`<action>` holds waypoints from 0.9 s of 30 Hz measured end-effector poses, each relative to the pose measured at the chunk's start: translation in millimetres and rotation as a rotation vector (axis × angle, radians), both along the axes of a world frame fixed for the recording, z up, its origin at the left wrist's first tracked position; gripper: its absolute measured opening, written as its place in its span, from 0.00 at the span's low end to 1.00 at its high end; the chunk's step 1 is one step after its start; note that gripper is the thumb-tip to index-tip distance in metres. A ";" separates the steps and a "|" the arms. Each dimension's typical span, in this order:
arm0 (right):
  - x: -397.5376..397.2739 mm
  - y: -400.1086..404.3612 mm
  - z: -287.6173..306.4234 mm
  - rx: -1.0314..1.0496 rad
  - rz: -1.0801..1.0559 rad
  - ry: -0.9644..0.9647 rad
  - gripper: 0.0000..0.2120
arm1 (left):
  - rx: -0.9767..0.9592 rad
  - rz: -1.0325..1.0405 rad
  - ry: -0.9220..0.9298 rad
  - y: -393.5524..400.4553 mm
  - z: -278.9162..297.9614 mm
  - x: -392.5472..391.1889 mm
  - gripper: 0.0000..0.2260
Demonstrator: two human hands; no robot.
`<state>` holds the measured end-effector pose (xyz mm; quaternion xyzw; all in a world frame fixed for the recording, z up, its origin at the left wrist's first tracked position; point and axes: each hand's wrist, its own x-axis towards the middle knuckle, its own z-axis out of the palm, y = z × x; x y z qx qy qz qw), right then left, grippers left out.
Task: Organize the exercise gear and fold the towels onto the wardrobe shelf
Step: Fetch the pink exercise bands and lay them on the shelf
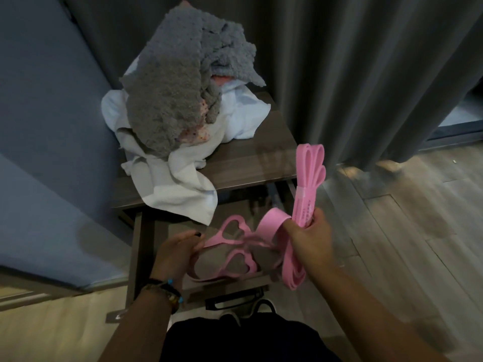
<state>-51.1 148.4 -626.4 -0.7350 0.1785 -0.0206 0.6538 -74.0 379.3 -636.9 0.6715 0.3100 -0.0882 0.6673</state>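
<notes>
On the left, the heap of towels (pixel 180 113) (grey fleecy ones on top, white ones beneath) lies unfolded on the dark wooden side table (pixel 251 158), one white corner hanging over its front edge. We judge the towel step not yet begun; the exercise gear is in hand. Below the table edge, our left hand (pixel 175 254) pinches one end of the pink resistance band (pixel 235 246), whose loose loops sag over a lower surface. Further right, our right hand (pixel 308 239) is curled round the already gathered part of that band, a banded bundle standing up from the fist. The next move, we think, calls for drawing the slack loops into the bundle evenly, without twists, before it is stored.
</notes>
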 end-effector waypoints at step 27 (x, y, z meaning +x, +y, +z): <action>-37.6 -17.2 24.8 0.091 0.265 0.025 0.14 | 0.526 -0.238 -0.063 28.8 -31.9 4.6 0.13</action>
